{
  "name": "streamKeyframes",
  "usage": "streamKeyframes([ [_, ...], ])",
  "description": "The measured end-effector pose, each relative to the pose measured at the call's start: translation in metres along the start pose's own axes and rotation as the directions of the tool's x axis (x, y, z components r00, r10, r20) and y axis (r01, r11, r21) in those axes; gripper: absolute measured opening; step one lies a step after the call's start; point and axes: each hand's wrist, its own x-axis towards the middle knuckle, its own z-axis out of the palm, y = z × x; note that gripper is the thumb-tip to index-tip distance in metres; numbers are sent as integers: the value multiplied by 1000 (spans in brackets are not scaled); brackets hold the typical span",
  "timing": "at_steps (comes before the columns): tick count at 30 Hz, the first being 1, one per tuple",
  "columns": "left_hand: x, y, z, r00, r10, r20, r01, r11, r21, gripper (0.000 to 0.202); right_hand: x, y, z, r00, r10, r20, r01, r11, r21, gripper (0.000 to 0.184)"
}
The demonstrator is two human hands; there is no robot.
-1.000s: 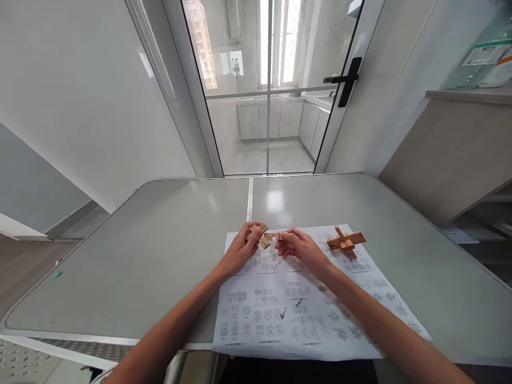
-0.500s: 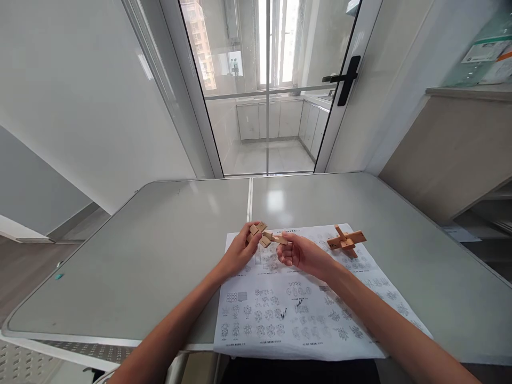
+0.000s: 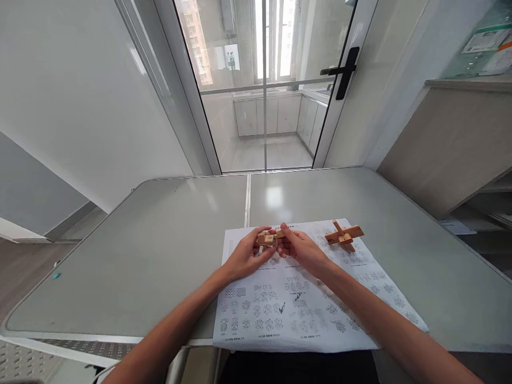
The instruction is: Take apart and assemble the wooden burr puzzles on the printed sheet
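Both hands meet over the far end of a printed instruction sheet (image 3: pixel 304 298) on the grey table (image 3: pixel 140 256). My left hand (image 3: pixel 246 255) pinches a cluster of small notched wooden puzzle pieces (image 3: pixel 267 238). My right hand (image 3: pixel 301 248) grips a wooden bar (image 3: pixel 280 233) that joins the cluster from the right. The two hands nearly touch. A second wooden puzzle (image 3: pixel 343 235), an assembled cross of several bars, lies on the sheet's far right corner, a short way right of my right hand.
The table's seam (image 3: pixel 247 198) runs down its middle toward a glass sliding door (image 3: pixel 264 85) with a black handle (image 3: pixel 343 72). A wooden cabinet (image 3: pixel 452 144) stands at the right. The sheet's near edge hangs over the table front.
My hands have drawn together and the separate wooden bar in my right hand now meets the pieces in my left. Both hands dropped slightly toward the sheet.
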Motion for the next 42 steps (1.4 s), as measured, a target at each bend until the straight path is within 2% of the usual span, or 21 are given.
streamKeyframes([
  [5, 2, 0, -5, 999, -31, -17, 31, 999, -6, 54, -1, -4, -1, 993, -30, 110, 36, 998, -54, 50],
  [10, 5, -1, -8, 996, -45, -75, 43, 999, -29, 55, 0, -2, -5, 995, -20, 93, 30, 994, -103, 52],
  [17, 9, -4, -9, 990, -107, -88, 88, 977, -196, 56, 2, 0, -6, 980, -20, 198, 16, 1000, 21, 51],
  [21, 11, -1, -9, 987, -134, -87, 101, 945, -311, 57, 4, 3, -10, 979, -19, 201, 0, 996, 95, 49],
  [24, 11, 0, -8, 984, -144, -106, 103, 940, -327, 56, 4, 4, -10, 980, -28, 199, 5, 993, 115, 51],
  [28, 8, -2, -6, 980, -104, -171, 68, 976, -208, 53, 3, 5, -7, 967, -24, 254, 0, 996, 94, 50],
  [31, 4, -3, -4, 987, -38, -155, 26, 996, -81, 48, 3, 5, -7, 966, -19, 257, 4, 998, 58, 50],
  [36, 2, -1, -3, 992, 18, -127, -6, 996, 93, 45, 2, 4, -8, 990, -4, 141, 16, 996, -85, 57],
  [39, 3, 0, -4, 988, 47, -146, -29, 992, 126, 44, -1, 4, -6, 995, -8, 98, 25, 985, -170, 59],
  [42, 5, 0, -5, 983, 49, -180, -22, 989, 147, 44, -3, 4, -2, 997, -11, 75, 24, 983, -184, 58],
])
